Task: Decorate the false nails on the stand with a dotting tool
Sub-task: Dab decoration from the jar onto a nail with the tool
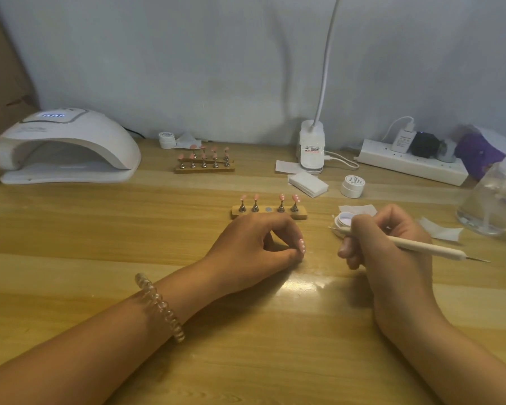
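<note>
A small wooden stand [300,213] holds several pink false nails on metal pegs; its middle magnet spot is bare. My left hand [254,249] rests on the table just in front of it and pinches a pink false nail [390,246] with white dots between thumb and fingers. My right hand [392,247] grips a white dotting tool [421,245], whose front tip lies over an open white gel pot [343,222] while the thin rear tip points right.
A second stand of pink nails [204,163] sits farther back. A white nail lamp [66,147] is at the left. A desk lamp base [311,150], wipes [307,184], a closed gel jar [353,186], a power strip [412,165] and a clear bottle [494,200] stand right.
</note>
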Tool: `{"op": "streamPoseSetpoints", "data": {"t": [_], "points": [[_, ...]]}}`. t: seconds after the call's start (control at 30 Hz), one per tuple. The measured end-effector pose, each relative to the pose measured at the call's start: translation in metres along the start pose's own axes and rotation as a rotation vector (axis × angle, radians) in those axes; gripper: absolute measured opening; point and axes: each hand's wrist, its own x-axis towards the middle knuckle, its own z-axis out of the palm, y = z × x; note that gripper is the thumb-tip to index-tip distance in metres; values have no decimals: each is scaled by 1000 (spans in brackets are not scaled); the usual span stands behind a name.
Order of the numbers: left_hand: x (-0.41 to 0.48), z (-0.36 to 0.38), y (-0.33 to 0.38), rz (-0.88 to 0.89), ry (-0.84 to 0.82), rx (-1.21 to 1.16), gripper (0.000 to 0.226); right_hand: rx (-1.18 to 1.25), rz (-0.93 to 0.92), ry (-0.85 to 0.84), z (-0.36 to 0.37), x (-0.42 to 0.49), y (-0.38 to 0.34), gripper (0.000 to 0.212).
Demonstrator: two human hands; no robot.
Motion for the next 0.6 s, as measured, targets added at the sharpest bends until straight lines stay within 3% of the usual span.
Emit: {"op": "streamPoseSetpoints", "data": {"t": [0.13,0.37,0.5,0.6], "points": [[1,1,-1,-12,57,-1,16,33,-19,80,-4,7,1,28],[3,-6,4,-6,303,29,14,13,27,82,-6,12,6,28],[14,-25,2,-93,439,26,9,-14,65,46,-6,13,6,26],[21,-33,-1,-154,451,29,11,-23,84,23,-6,13,6,23]]}}
